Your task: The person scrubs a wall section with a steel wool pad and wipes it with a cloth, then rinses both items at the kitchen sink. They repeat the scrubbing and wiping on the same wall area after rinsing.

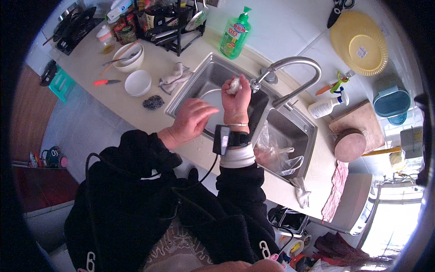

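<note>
My right hand [237,100] is palm up over the left sink basin [217,73], beside the faucet's outlet. Its fingers curl around a small crumpled white wad [234,85], whose material I cannot make out. My left hand [192,119], blurred, hangs above the sink's front rim. No object shows in it, and a gap separates its thumb from its extended fingers. Beneath the hands, a large pale round vessel [210,98] sits in the basin, partly hidden by them. The curved metal faucet [302,61] arches over the sink; whether water runs is unclear.
Left on the counter are a white bowl [138,83], stacked bowls [131,64], an orange-handled knife [105,82], a dark scouring pad [153,102] and a rag [175,78]. Green pump bottle [234,39] stands behind the sink. Plastic bags [275,149] fill part of the right basin [302,136].
</note>
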